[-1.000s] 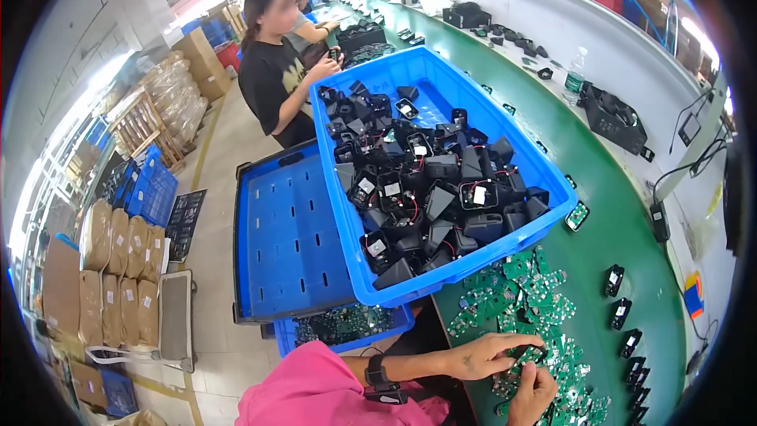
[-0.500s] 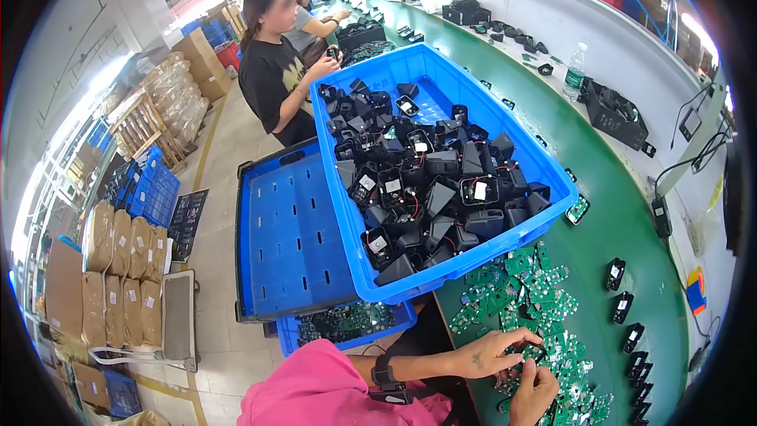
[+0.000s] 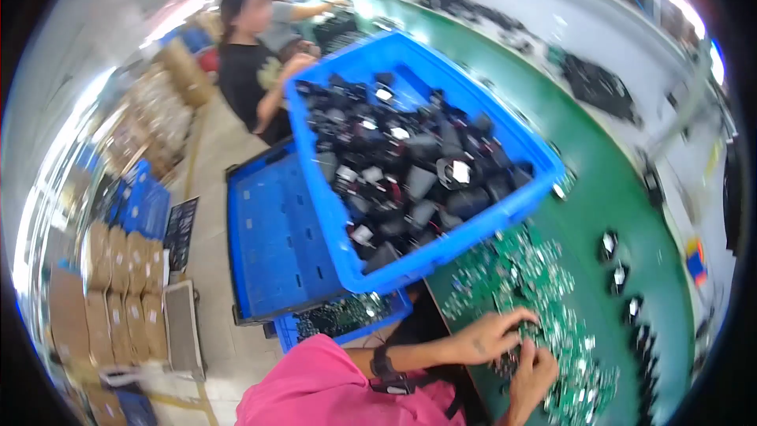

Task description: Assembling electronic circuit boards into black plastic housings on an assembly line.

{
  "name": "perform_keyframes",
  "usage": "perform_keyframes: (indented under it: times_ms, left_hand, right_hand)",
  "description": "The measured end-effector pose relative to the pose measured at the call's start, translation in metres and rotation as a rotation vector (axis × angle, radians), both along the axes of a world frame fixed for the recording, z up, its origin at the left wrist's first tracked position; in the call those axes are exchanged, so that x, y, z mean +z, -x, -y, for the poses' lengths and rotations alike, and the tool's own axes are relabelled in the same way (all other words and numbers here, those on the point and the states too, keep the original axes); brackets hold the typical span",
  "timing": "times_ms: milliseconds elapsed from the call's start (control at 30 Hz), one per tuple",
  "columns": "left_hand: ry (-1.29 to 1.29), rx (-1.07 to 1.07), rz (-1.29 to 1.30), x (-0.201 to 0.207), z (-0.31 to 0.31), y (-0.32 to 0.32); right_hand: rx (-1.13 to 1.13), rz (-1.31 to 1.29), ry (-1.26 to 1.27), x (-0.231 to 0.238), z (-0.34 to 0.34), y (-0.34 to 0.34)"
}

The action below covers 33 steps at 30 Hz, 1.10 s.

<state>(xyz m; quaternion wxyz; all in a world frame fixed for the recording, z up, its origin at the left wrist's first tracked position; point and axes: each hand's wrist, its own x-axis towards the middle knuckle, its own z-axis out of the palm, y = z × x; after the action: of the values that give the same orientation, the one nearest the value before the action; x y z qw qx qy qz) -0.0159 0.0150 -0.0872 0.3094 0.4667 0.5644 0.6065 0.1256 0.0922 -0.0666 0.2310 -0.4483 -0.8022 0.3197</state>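
Observation:
Both my hands meet over the green bench at the lower right, bent around a small black housing [image 3: 527,338] that the fingers mostly cover. My left hand [image 3: 479,338] comes in from the left with thumb and forefinger curled on it. Close against its near side, my right hand [image 3: 532,379] pinches with thumb and fingertips. Motion blur hides the details of the piece. Around and under the hands spreads a heap of green circuit boards [image 3: 544,272]. Several black housings [image 3: 619,278] stand in a line on the bench to the right.
Beyond my hands a big blue crate [image 3: 449,259] holds many black housings [image 3: 422,181]. Left of it are an empty-looking blue tray [image 3: 276,229] and a lower blue bin [image 3: 398,308] of boards. A co-worker [image 3: 244,71] stands past the crate. A black box [image 3: 595,87] sits at the wall.
The view has shifted and blurred, so the crate appears slightly further left and higher. My hands stay together at the same spot over the boards. The co-worker's hand now appears at the crate's far corner.

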Motion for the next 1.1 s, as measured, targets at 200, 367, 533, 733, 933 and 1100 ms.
perform_keyframes:
  times_ms: [200,367,533,733,933,1100]
  left_hand:
    - [0.312,-0.036,0.352,0.032,0.009,0.014]
    - [0.302,-0.141,0.472,0.024,0.003,0.012]
    - [0.311,-0.095,0.421,0.027,0.006,0.006]
    - [0.31,-0.076,0.44,0.028,0.006,0.006]
    - [0.342,-0.079,0.505,0.027,0.002,0.009]
    - [0.38,-0.137,0.458,0.027,-0.001,0.012]
  right_hand:
    - [0.086,-0.119,0.175,0.035,0.001,0.022]
    - [0.084,-0.185,0.224,0.021,-0.003,0.007]
    - [0.08,-0.114,0.154,0.024,0.0,0.005]
    - [0.06,-0.042,0.275,0.013,-0.003,0.003]
    - [0.136,-0.33,0.445,0.008,-0.003,0.007]
    - [0.124,-0.246,0.505,0.023,-0.005,0.009]
